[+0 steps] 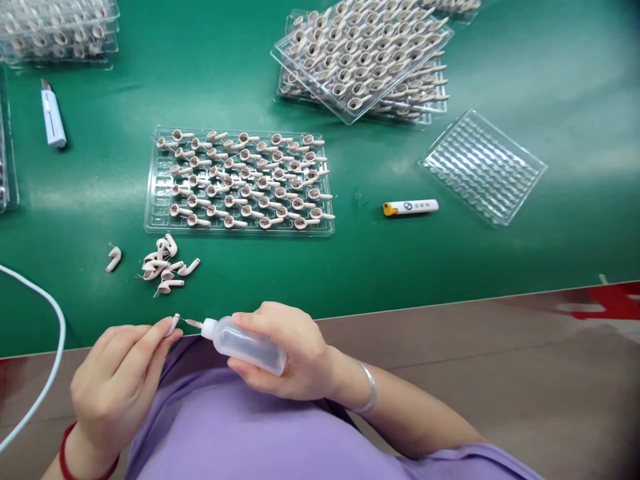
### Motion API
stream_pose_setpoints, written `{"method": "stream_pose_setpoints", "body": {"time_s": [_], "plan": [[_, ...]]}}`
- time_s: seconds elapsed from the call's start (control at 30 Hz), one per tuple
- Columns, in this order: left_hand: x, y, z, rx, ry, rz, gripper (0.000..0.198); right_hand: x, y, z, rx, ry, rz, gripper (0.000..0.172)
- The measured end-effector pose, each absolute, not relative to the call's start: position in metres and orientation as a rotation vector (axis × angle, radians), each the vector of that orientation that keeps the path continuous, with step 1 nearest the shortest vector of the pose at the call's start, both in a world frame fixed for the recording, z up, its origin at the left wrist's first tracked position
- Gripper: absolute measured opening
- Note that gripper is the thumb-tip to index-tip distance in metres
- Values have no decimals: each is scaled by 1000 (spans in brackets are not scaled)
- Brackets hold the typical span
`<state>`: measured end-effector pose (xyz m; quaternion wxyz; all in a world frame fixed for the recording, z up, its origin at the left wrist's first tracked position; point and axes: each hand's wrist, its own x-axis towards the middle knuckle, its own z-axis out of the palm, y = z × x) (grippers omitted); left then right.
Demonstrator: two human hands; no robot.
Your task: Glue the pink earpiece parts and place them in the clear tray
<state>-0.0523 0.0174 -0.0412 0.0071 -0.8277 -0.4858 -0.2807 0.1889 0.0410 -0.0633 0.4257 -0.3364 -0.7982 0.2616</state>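
Between thumb and fingers, my left hand [123, 370] pinches a small white earphone shell [173, 325] at the table's near edge. My right hand [287, 353] is wrapped round a translucent squeeze bottle [245, 345] with a white cap and a thin needle tip. The bottle lies nearly level, its needle pointing left at the end of the shell; whether the two touch I cannot tell. Beyond my left hand lies a loose pile of similar earphone shells [163, 267] with thin wires, and a single shell [114, 258] sits apart to its left.
A clear tray [240, 230] holds rows of shells mid-table. Stacked filled trays [360, 60] stand at the back, with more trays [60, 40] at back left. A bare clear tray [483, 167], a white-and-yellow lighter [411, 207], a box cutter [53, 117] and a white cable [57, 320] lie around.
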Motion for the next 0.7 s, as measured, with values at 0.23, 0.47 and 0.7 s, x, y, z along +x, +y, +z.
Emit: {"method": "stream_pose_setpoints", "body": {"time_s": [0.23, 0.47, 0.7], "plan": [[-51, 18, -42, -2587, -1516, -879, 35, 189, 41, -63, -840, -2002, 651, 37], [-53, 16, -43, -2586, -1522, -877, 35, 189, 41, -64, -840, -2007, 653, 36], [-51, 17, -41, -2583, -1514, -876, 34, 189, 41, -65, -830, -2010, 661, 41]]}}
